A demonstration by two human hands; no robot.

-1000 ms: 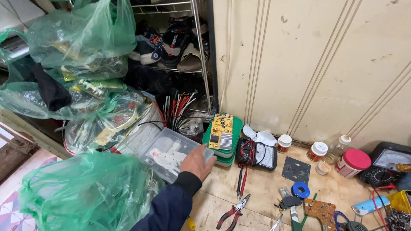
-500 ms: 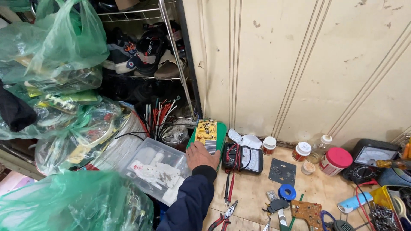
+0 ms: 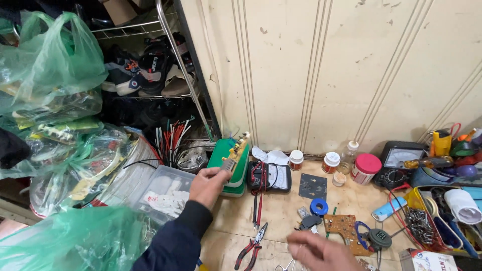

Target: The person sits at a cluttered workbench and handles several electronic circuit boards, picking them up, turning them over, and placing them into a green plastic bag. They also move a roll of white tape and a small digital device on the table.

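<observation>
My left hand (image 3: 208,184), in a dark sleeve, grips the lower end of a yellowish circuit board (image 3: 235,152). The board is tilted up on edge over a green box (image 3: 226,170) that lies on the wooden floor by the wall. My right hand (image 3: 321,251) is blurred at the bottom edge with its fingers apart and nothing in it. It hovers just in front of a brown circuit board (image 3: 344,226), to the right of red-handled pliers (image 3: 251,248).
A black multimeter (image 3: 269,176) with red and black leads lies right of the green box. A clear plastic box (image 3: 165,193) and green plastic bags (image 3: 55,65) crowd the left. Small jars (image 3: 365,168), a blue tape roll (image 3: 319,207) and a parts tray (image 3: 427,221) sit right.
My left hand lay on the circuit board flat on the green box; now it has raised the board on edge. My right hand has come into view at the bottom.
</observation>
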